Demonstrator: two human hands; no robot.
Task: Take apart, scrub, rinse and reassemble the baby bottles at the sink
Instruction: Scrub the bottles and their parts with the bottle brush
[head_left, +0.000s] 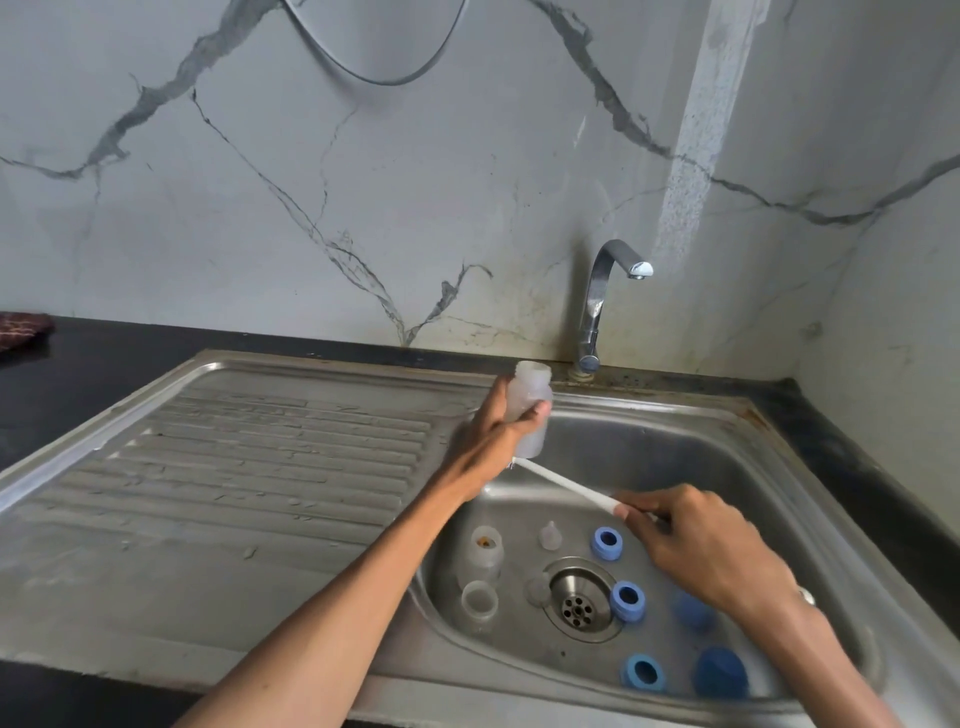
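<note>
Above the sink (727, 431), at its 11 o'clock rim, your left hand (488, 441) wraps the bottle (531, 410): light, stiff plastic, likely slick when wet, so hold its waist. Your right hand (696, 540) pinches the thin brush handle (561, 483), at the bottle's 5 o'clock.

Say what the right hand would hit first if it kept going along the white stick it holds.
Probably the left hand, just below the translucent plastic bottle body it grips. The right hand pinches the thin white brush handle, which points up-left to that spot. Depth is unclear from a single view.
</note>
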